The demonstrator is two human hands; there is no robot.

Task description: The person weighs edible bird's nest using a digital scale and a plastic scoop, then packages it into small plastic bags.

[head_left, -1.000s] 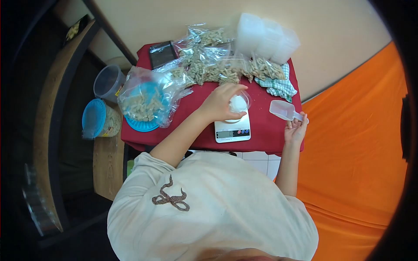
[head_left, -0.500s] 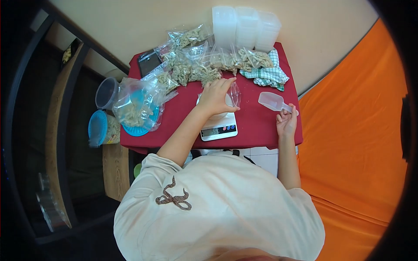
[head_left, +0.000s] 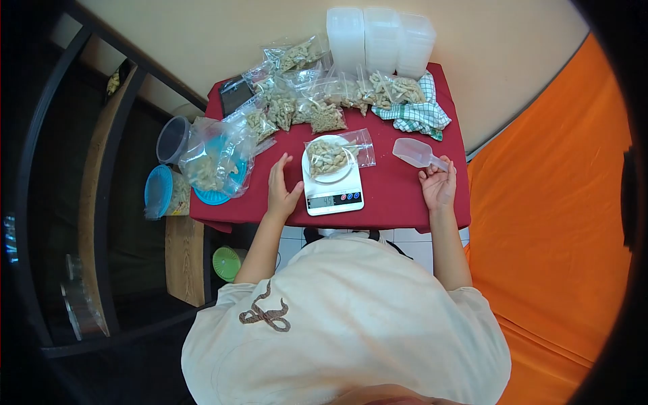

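Note:
A white kitchen scale [head_left: 335, 204] with a lit display stands near the table's front edge. On its round plate lies a clear plastic bag [head_left: 329, 157] of pale, lumpy pieces, its flap lying out to the right. My left hand [head_left: 282, 190] is just left of the scale, fingers apart, touching nothing. Over on the right, my right hand [head_left: 439, 185] is closed around the handle of a translucent plastic scoop [head_left: 413, 152]. The scoop points left, and no contents show in it.
Several filled bags [head_left: 327, 116] line the back of the red-covered table [head_left: 378, 196]. Stacked translucent containers [head_left: 345, 44] and a checked cloth [head_left: 417, 120] sit behind. At left are a large open bag [head_left: 209, 169], a blue lid [head_left: 214, 196] and a tub [head_left: 173, 140].
My left hand has let go of the bag and drawn back to the left, uncovering it on the scale. My right hand still holds the scoop, shifted slightly left.

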